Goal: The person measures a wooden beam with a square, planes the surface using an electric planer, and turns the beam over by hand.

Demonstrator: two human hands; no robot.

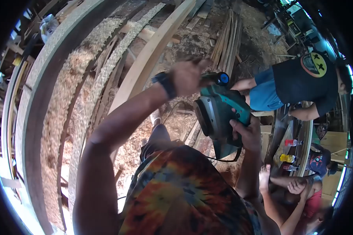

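Observation:
A green electric hand planer (227, 111) is held up in front of my tie-dye shirt (176, 188), tilted so that its flat base faces left. My right hand (248, 132) is wrapped round its rear handle. My left hand (188, 76), with a dark watch (166, 84) on the wrist, is raised beside the planer's front end, close to the black knob (222, 79) with a blue ring. Motion smears the left fingers, and whether they touch the knob cannot be made out. A dark cord (227, 159) hangs from the planer's lower end.
A long pale beam (153, 51) and shaving-covered boards (72, 66) lie to the left. Wood shavings (131, 156) cover the floor. A person in a black shirt (298, 78) stands at the right. Several bottles (287, 158) and seated people (298, 192) are at lower right.

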